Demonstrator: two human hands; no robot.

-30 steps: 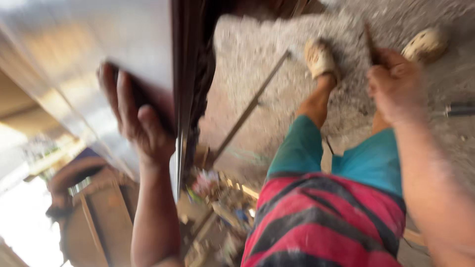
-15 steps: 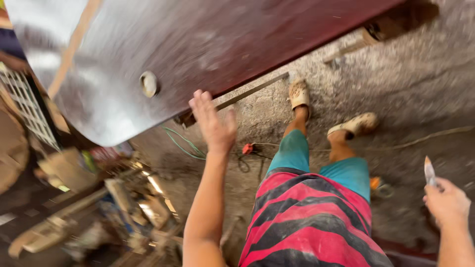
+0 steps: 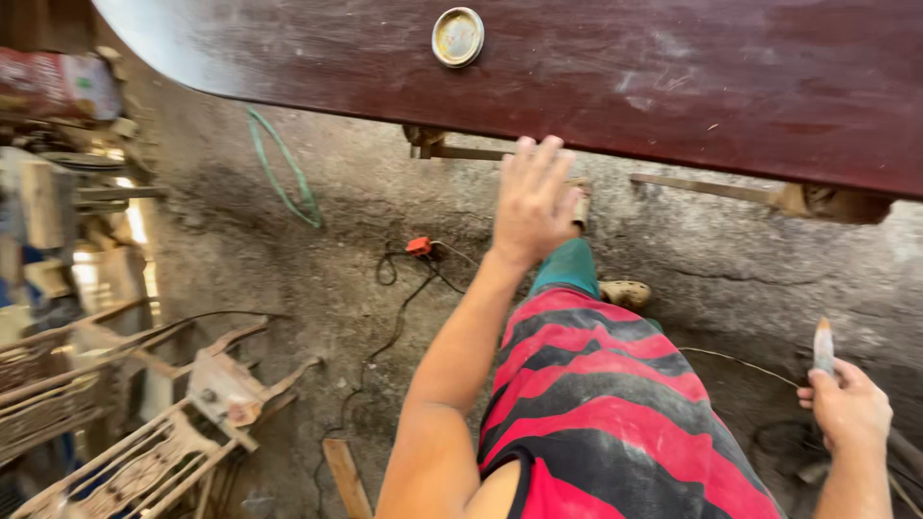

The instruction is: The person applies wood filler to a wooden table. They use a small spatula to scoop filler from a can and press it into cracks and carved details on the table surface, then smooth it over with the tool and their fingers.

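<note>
— Where's the left hand (image 3: 534, 197)?

— Up and forward, arm stretched out long from the shoulder, wrist straight. The fingers are spread and lie flat, pointing away from the body, palm down.

— And the right hand (image 3: 846, 404)?

— Low at the right side, forearm bent up a little. Its grip is a closed fist, knuckles facing the camera, thumb on top.

A long dark-red glossy panel (image 3: 673, 77) spans the far side, tilted, a round metal disc (image 3: 458, 37) set in it; a small pale-tipped tool (image 3: 824, 348) stands upright at near right.
</note>
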